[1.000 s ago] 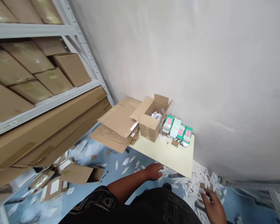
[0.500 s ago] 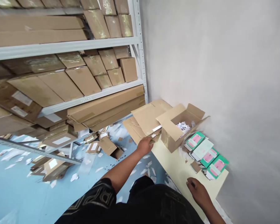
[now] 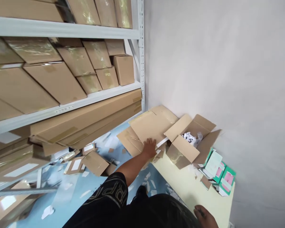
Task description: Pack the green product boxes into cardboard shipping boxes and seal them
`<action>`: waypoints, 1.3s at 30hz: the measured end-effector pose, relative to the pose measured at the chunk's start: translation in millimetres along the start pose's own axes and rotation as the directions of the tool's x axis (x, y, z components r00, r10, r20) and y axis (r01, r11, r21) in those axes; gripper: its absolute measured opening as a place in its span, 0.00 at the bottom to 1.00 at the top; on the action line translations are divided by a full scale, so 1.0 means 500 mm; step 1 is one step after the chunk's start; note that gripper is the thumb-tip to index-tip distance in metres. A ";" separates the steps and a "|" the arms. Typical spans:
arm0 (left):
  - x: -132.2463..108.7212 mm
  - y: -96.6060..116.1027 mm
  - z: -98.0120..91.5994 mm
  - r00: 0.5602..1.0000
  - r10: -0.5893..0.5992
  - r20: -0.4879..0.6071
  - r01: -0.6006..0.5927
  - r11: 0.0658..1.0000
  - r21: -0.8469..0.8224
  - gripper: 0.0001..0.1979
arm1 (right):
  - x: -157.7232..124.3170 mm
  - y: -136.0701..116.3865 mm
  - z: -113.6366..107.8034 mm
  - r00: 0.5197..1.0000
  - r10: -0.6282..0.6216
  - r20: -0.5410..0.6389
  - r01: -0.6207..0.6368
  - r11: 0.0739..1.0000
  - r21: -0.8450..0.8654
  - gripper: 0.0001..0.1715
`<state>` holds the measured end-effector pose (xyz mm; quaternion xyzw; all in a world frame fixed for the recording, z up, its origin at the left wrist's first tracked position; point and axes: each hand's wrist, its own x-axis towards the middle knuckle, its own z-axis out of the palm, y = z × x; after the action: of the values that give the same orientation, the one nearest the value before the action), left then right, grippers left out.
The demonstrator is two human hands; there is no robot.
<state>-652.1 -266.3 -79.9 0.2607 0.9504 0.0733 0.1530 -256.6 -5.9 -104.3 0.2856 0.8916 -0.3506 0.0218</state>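
My left hand (image 3: 149, 148) lies with fingers spread on the near edge of a flattened cardboard sheet (image 3: 154, 123) at the end of the table. Beside it on the right stands an open cardboard box (image 3: 180, 155) with crumpled white paper (image 3: 190, 138) inside. My right hand (image 3: 203, 216) is low at the right, over the near part of the pale yellow table (image 3: 175, 171); its fingers are curled, and whether they hold anything is hidden. Green and pink boxes (image 3: 228, 180) sit near the wall, a small brown cardboard piece (image 3: 205, 182) beside them.
White metal shelving (image 3: 97, 97) full of taped cartons fills the left. Opened boxes (image 3: 96, 163) and torn paper scraps (image 3: 47, 211) litter the blue floor (image 3: 71, 196). A grey wall (image 3: 216, 63) rises behind the table.
My left hand has gone from gripping near the sheet's edge to lying spread on it. The view has shifted closer to the shelf and table end. My right hand sits lower in view.
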 end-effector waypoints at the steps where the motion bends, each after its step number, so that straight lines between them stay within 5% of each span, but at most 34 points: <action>1: 0.000 -0.005 -0.005 0.999 0.036 -0.004 -0.036 0.999 -0.018 0.44 | -0.005 -0.018 0.017 0.999 0.025 0.032 -0.026 0.999 0.029 0.23; 5: -0.002 -0.041 -0.071 0.991 0.136 -0.010 -0.136 0.988 -0.071 0.26 | -0.007 -0.120 0.065 0.993 0.068 0.093 -0.075 0.994 0.075 0.23; 10: -0.026 -0.128 -0.240 0.983 0.131 -0.132 -0.146 0.983 -0.110 0.20 | 0.019 -0.218 0.086 0.993 0.021 0.119 -0.029 0.997 0.070 0.21; 17: -0.165 -0.216 -0.470 0.884 0.178 -0.432 -0.318 0.906 -0.278 0.17 | 0.049 -0.264 0.103 0.997 0.005 0.082 -0.010 0.998 0.060 0.20; 23: -0.286 -0.231 -0.560 0.778 0.252 -0.575 -0.532 0.752 -0.390 0.22 | 0.049 -0.314 0.106 1.000 0.023 0.001 -0.023 0.988 0.152 0.22; 27: -0.313 -0.196 -0.579 0.732 0.426 -0.531 -0.669 0.594 -0.447 0.21 | 0.059 -0.353 0.029 0.967 0.079 -0.242 -0.012 0.964 0.267 0.29; 30: -0.311 -0.143 -0.579 0.643 0.583 -0.496 -0.765 0.475 -0.434 0.20 | 0.042 -0.348 -0.101 0.806 0.160 -0.569 0.032 0.949 0.313 0.33; 35: -0.322 -0.013 -0.572 0.456 0.816 -0.356 -0.878 0.348 -0.328 0.19 | -0.111 -0.244 -0.357 0.332 0.285 -0.899 0.203 0.909 0.363 0.43; 37: -0.338 0.054 -0.564 0.355 0.893 -0.276 -0.919 0.280 -0.277 0.19 | -0.202 -0.192 -0.422 0.251 0.214 -0.944 0.224 0.936 0.272 0.48; 39: -0.358 0.132 -0.551 0.240 0.948 -0.211 -0.953 0.189 -0.236 0.19 | -0.289 -0.143 -0.458 0.241 0.180 -0.954 0.199 0.952 0.231 0.48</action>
<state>-565.2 -319.2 239.5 0.7616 0.5619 0.3051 0.1060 -136.2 26.4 146.6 0.4346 0.6499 -0.2324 -0.5786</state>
